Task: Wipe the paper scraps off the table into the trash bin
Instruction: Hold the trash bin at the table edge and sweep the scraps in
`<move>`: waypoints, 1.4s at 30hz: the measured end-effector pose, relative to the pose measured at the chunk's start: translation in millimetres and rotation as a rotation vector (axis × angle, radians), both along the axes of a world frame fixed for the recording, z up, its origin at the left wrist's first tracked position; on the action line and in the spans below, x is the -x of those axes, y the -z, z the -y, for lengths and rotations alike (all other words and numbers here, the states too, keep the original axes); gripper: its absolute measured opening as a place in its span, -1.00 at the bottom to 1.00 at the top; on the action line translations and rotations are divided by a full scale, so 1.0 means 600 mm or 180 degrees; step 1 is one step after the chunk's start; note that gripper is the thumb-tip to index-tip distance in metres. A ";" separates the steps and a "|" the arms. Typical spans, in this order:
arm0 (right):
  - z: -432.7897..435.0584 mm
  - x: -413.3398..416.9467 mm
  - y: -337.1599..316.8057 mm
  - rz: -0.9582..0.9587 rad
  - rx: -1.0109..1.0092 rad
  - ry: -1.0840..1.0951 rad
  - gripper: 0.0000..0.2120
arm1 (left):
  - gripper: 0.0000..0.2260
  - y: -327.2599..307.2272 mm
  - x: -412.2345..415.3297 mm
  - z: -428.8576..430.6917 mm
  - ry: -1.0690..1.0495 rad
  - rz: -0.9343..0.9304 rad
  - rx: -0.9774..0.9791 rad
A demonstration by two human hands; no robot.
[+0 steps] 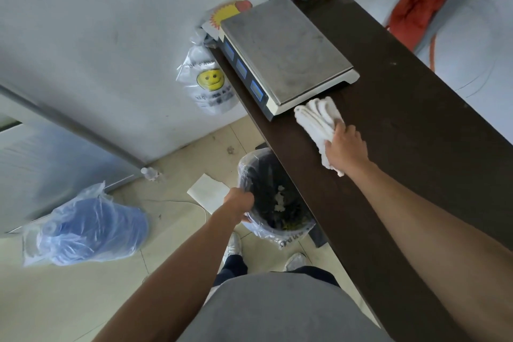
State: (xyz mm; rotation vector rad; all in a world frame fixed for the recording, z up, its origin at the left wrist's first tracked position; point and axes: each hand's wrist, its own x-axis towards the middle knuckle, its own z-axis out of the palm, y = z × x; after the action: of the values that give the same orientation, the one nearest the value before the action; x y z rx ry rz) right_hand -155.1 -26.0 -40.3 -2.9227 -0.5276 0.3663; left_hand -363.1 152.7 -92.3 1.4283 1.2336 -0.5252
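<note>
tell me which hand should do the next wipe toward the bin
Right. The right hand already presses the white cloth on the table; the left hand grips the trash bin rim.

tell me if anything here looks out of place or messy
One thing: a white sheet of paper lies on the floor tiles beside the trash bin, not in it. White scraps already sit inside the bin.

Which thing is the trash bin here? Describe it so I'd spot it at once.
Find the long dark brown table running up the right side, with a grey weighing scale on it. On the tiled floor against the table's near edge stands the trash bin, its rim gripped by the left hand. Unlike the blue bag nearby, it is dark, lined with clear plastic, with white scraps inside.
</note>
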 end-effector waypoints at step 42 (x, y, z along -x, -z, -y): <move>0.094 0.162 0.031 -0.0291 -0.0140 -0.0547 -0.49 | -0.70 0.003 0.035 0.015 0.0039 0.0076 0.0040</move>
State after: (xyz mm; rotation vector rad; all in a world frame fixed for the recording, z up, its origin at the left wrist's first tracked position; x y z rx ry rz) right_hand -252.1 -82.4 -59.0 -2.8103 -0.7653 0.4998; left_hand -384.0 144.0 -94.3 1.4284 1.2013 -0.5222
